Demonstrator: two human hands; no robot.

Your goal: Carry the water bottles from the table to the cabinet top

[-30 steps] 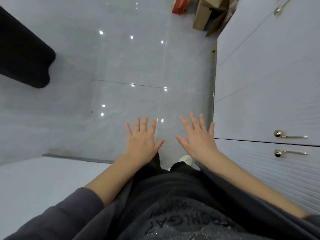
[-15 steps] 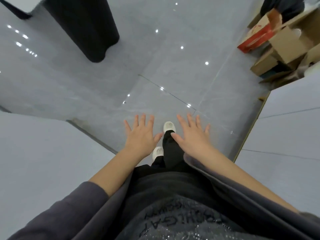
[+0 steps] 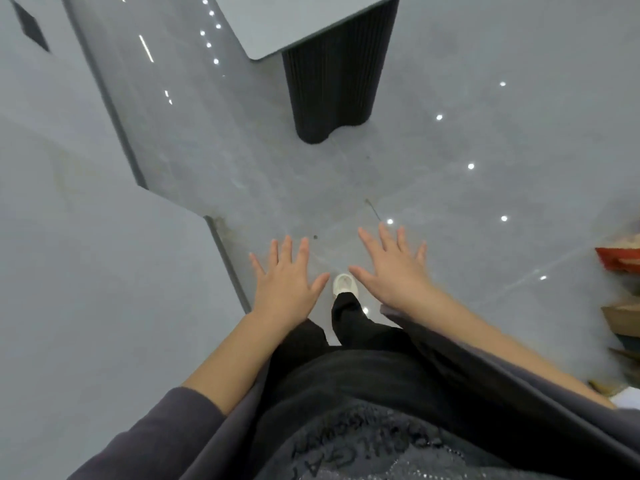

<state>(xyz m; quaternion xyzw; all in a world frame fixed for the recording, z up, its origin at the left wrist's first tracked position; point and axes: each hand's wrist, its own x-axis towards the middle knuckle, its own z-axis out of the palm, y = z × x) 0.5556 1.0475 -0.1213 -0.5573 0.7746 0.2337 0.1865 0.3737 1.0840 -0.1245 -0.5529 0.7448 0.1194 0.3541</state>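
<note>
My left hand (image 3: 285,282) and my right hand (image 3: 393,266) are stretched out in front of me over the floor, palms down, fingers spread, holding nothing. No water bottle is in view. A grey table (image 3: 277,26) with a dark ribbed base (image 3: 334,84) stands ahead at the top of the view; only a corner of its top shows. The cabinet is out of view.
A grey wall (image 3: 86,271) with a dark skirting strip runs along my left and steps back further ahead. Cardboard boxes (image 3: 621,317) and a red box (image 3: 616,259) lie at the right edge. Glossy grey floor tiles (image 3: 485,202) stretch between me and the table. My white shoe (image 3: 343,284) is stepping forward.
The view has swung left: the white cabinet doors have left the frame, the boxes slid to the right edge, and the table with its dark base came to the top centre. Both hands stay spread.
</note>
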